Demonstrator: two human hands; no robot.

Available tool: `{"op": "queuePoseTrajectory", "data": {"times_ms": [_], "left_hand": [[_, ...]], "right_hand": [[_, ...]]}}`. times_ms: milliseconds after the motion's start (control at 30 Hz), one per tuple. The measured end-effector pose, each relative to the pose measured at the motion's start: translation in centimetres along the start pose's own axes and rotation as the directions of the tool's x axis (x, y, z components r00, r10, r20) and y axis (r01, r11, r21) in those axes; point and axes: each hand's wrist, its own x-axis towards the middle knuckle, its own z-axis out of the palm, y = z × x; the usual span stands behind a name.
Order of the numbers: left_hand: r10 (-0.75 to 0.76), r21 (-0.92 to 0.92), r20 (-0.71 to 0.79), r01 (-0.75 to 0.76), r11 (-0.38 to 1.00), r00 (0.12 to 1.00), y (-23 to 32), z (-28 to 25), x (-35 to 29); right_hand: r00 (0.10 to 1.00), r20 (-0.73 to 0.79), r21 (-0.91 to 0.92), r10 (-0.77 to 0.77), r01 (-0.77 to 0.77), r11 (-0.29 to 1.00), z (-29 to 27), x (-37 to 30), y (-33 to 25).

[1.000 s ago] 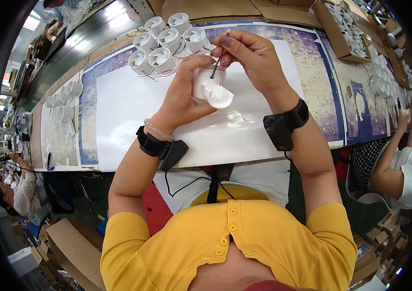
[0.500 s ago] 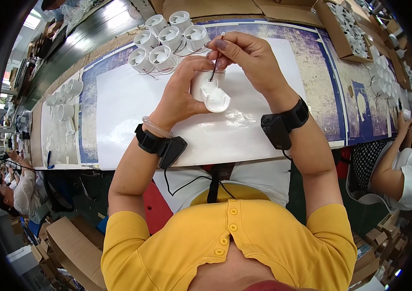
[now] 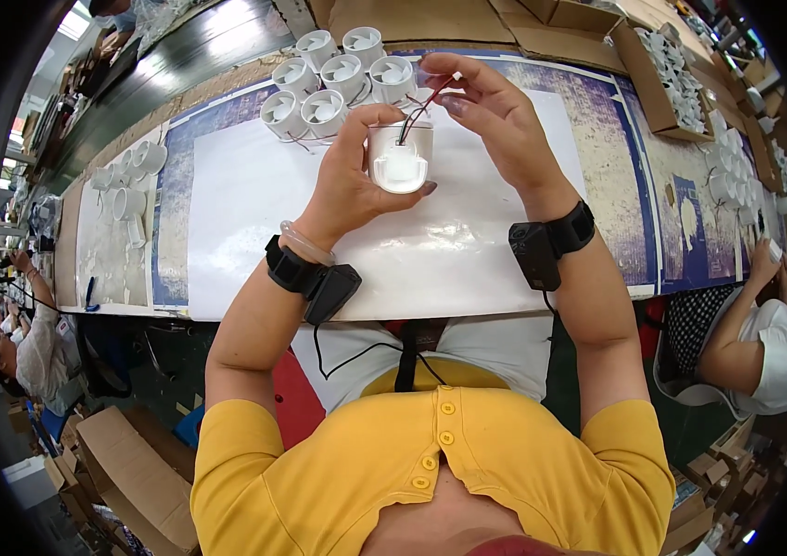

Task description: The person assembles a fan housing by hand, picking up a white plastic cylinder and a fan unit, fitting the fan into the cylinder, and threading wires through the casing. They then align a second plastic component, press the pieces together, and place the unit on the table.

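My left hand (image 3: 356, 171) is wrapped round a white plastic housing (image 3: 402, 130), a short round cup shape held above the white sheet. A rounded cover (image 3: 401, 170) sits on the side facing me. Dark and red wires (image 3: 415, 115) come out above the cover and rise to the upper right, ending in a small white connector (image 3: 457, 76). My right hand (image 3: 495, 116) is at that wire end, thumb and forefinger apart. The wires pass by its fingers; whether they touch is hard to see.
Several white fan units (image 3: 342, 74) with thin wires stand just beyond my left hand. More white housings (image 3: 129, 204) stand at the left, others (image 3: 732, 176) at the right. A cardboard box (image 3: 662, 83) of white parts is at the far right. A co-worker (image 3: 736, 343) sits at the right.
The housing has turned more upright, and the cover, which stuck out toward me, now lies against its side. My right fingers have spread from their pinch on the wires.
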Motion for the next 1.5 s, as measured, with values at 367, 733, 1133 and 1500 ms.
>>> {"op": "queuePoseTrajectory", "data": {"times_ms": [367, 733, 1133, 1500], "left_hand": [[0.019, 0.181, 0.009, -0.020, 0.983, 1.000, -0.2, -0.5, 0.0], [-0.022, 0.088, 0.045, 0.018, 0.996, 0.999, 0.5, 0.7, -0.1], [-0.069, -0.017, 0.110, 0.071, 0.997, 0.992, 0.0, 0.7, -0.2], [-0.262, -0.320, 0.171, 0.305, 0.897, 0.950, 0.1, 2.0, -0.2]], "right_hand": [[0.991, 0.101, -0.177, 0.088, -0.070, 0.982, 1.5, -0.5, 0.5], [0.992, 0.015, -0.401, -0.129, 0.124, 0.907, 1.8, -0.4, 0.5], [0.997, -0.012, -0.357, -0.075, 0.066, 0.932, 1.6, -0.6, 1.1], [0.989, -0.125, -0.191, 0.078, -0.101, 0.976, 2.0, -0.5, 1.6]]}}
